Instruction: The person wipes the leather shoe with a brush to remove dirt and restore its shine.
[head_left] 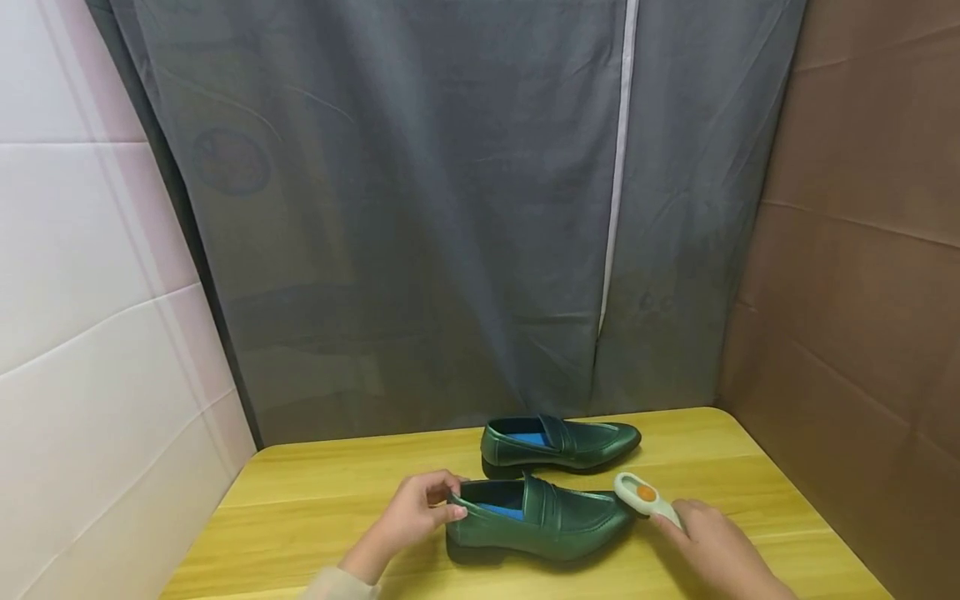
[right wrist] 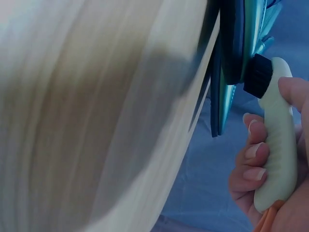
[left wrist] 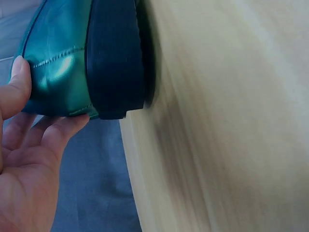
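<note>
Nearer me on the wooden table lies a green loafer point(head_left: 555, 521), toe to the right, a blue insole showing inside. My left hand point(head_left: 412, 512) pinches it at the back of the collar; the left wrist view shows the thumb point(left wrist: 17, 89) on one side of the green heel and the other fingers beneath. My right hand point(head_left: 716, 542) grips a pale green brush point(right wrist: 280, 150) with an orange button, fingers wrapped round the ribbed handle. Its black bristles point(right wrist: 259, 76) meet the loafer's toe in the right wrist view.
A matching green loafer point(head_left: 592, 446) stands just behind, also toe right. The yellow wooden table point(head_left: 322, 483) has a rounded back edge against a grey curtain point(head_left: 420, 250). A white panel point(head_left: 97, 300) rises at left, a brown one point(head_left: 862, 292) at right.
</note>
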Available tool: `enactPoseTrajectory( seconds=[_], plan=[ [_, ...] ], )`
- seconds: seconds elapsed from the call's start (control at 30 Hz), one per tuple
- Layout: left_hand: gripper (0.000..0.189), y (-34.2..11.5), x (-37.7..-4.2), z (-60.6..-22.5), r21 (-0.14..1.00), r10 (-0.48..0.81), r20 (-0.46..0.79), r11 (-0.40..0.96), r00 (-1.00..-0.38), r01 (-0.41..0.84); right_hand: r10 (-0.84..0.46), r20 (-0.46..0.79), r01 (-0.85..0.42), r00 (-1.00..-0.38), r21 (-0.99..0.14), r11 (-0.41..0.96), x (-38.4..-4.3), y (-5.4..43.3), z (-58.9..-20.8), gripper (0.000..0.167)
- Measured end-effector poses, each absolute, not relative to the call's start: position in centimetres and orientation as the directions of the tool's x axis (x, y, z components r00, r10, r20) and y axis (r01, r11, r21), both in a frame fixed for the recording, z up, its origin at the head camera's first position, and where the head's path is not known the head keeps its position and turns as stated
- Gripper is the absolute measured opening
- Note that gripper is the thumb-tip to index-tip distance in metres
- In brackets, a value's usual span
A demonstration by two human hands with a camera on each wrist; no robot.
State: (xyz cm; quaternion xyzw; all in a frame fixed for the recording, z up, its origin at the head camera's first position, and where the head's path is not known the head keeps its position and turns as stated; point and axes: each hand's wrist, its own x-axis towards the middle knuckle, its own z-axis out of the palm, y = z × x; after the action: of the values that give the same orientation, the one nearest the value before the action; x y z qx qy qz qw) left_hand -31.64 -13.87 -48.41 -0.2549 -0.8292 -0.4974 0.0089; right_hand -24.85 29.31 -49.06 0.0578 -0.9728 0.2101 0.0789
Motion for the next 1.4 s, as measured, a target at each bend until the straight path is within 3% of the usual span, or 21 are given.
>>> enactPoseTrajectory(
  seconds=[0.3,0.5,0.73,1.0,1.4],
  plan=[
    [0.018,-13.9,-30.7,-48.8,0.844,0.412,0.291,0.314,-0.863,0.435,-0.072,0.18,-0.14,-0.981,-0.398,0.907,-24.5,28.9,-49.2,0.033],
    [0.017,-14.1,-30.1,-49.0,0.822,0.413,0.299,0.346,-0.86,0.452,-0.073,0.169,-0.138,-0.983,-0.413,0.9,-24.5,28.4,-49.4,0.034],
    [0.018,-14.5,-29.6,-49.3,0.845,0.418,0.239,0.355,-0.877,0.4,-0.056,0.173,-0.125,-0.983,-0.424,0.897,-24.2,27.7,-49.7,0.031],
    [0.043,-14.6,-29.5,-48.8,0.85,0.438,0.174,0.385,-0.882,0.359,-0.089,0.164,-0.153,-0.983,-0.439,0.885,-23.7,26.4,-49.8,0.031],
    [0.045,-14.6,-29.8,-48.6,0.827,0.444,0.165,0.424,-0.881,0.369,-0.126,0.087,-0.153,-0.988,-0.482,0.863,-23.8,25.4,-50.2,0.033]
  ],
)
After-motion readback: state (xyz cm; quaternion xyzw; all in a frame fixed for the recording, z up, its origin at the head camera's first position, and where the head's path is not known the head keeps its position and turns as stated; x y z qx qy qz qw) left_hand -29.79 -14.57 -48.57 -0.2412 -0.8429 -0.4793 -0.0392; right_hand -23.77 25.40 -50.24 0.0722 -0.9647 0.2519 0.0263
